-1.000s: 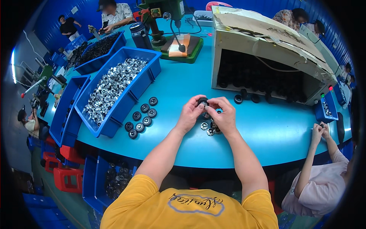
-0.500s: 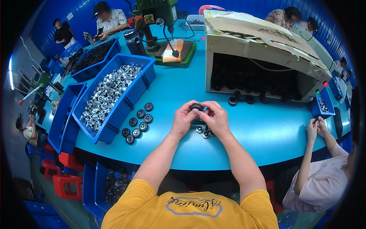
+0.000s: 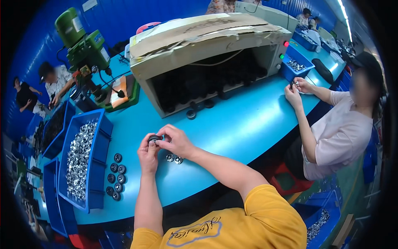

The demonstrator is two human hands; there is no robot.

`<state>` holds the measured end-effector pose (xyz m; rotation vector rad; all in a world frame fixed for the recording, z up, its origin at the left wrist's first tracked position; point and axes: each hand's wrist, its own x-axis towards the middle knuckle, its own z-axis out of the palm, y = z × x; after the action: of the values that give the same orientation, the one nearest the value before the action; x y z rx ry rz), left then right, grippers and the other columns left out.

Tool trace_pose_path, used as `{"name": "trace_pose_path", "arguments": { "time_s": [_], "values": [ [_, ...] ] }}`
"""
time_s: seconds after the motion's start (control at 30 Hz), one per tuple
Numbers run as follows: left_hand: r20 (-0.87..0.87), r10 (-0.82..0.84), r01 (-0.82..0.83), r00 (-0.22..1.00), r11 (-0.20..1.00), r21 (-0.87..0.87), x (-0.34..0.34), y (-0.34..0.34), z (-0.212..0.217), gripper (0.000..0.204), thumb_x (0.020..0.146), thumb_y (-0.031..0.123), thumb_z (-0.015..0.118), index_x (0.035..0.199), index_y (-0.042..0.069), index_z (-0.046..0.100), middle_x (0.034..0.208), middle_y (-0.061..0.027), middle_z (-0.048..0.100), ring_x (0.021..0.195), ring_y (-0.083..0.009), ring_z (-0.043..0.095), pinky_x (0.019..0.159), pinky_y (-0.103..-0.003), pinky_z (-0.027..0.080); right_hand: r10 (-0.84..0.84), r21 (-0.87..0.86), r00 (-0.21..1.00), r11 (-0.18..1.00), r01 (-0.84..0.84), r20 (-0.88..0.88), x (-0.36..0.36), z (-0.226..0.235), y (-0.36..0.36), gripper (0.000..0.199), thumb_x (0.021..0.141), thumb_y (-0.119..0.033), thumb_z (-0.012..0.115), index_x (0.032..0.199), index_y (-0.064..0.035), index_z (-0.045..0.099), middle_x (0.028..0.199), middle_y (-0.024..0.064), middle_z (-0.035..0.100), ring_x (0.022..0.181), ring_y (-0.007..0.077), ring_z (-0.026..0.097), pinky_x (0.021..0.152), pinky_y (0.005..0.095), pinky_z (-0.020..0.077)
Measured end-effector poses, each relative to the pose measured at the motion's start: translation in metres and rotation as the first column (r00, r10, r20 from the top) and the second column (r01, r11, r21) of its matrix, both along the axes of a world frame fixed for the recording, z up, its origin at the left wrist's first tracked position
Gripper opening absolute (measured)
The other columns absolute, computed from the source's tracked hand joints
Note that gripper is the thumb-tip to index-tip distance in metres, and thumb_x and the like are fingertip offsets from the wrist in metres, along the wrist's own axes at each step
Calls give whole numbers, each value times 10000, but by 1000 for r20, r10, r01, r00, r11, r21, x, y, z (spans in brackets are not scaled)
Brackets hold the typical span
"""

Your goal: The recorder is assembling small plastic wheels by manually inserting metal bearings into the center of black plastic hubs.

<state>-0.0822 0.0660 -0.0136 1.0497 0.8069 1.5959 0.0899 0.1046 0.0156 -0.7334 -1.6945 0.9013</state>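
Note:
A small black wheel point(image 3: 155, 138) is pinched between my two hands above the blue-green table. My left hand point(image 3: 147, 154) has its fingers closed round the near left side of it. From the right, my right hand point(image 3: 177, 142) grips the same wheel with thumb and fingers. Just below the right hand lie shiny metal wheel hubs point(image 3: 178, 160), partly covered by the hand and wrist. To the left, several finished-looking black wheels point(image 3: 121, 179) with silver centres rest in loose rows.
A blue bin point(image 3: 108, 124) heaped with metal hubs stands left of the wheels. Ahead is an open-fronted box point(image 3: 145, 89) with dark round parts inside and some at its mouth. A green drill press point(image 3: 85, 56) stands far left. A co-worker point(image 3: 338, 124) sits at the right.
The whole view has swung to the right, so the table and bins appear shifted left. Both hands keep hold of the black wheel, and the co-worker at the right shows more fully.

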Motion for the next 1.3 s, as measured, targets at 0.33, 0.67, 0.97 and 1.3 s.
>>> {"name": "trace_pose_path", "arguments": {
  "time_s": [0.33, 0.67, 0.97, 1.3],
  "values": [
    [-207, 180, -166, 962, 982, 86, 2, -8, 0, 308, 1107, 161, 605, 1355, -21, 627, 1044, -112, 699, 853, -168, 698, 712, -301, 601, 101, -165, 994, 982, -92, 47, 32, 24, 5, 412, 870, -261, 849, 1184, -25, 727, 998, 112, 754, 820, 190, 725, 752, 342, 578],
    [-275, 17, 10, 961, 995, 97, 86, -161, 69, 195, 1100, 143, 561, 1224, 2, 616, 1017, -126, 691, 791, -177, 679, 679, -323, 571, -125, -60, 992, 990, 126, 28, 189, 88, -131, 405, 941, -172, 778, 1312, -40, 686, 1100, 86, 739, 954, 181, 703, 845, 326, 580],
    [-258, -266, 179, 929, 932, -315, 160, -332, -10, 219, 1067, -15, 531, 1251, 16, 647, 1072, -73, 695, 881, -131, 689, 812, -272, 584, 207, -562, 971, 792, -238, -119, 171, -37, -353, 493, 1056, -313, 697, 1427, -9, 587, 1205, 130, 653, 1016, 207, 685, 877, 345, 556],
    [-6, -425, 381, 905, 816, -434, 181, -334, -22, 311, 1114, 84, 560, 1418, 20, 569, 1260, -73, 652, 1158, -168, 669, 1037, -347, 575, 28, -500, 996, 863, -65, -82, 192, -62, -370, 352, 1096, -281, 592, 1351, -42, 633, 1200, 180, 705, 1075, 349, 719, 912, 391, 565]
  ]
}}
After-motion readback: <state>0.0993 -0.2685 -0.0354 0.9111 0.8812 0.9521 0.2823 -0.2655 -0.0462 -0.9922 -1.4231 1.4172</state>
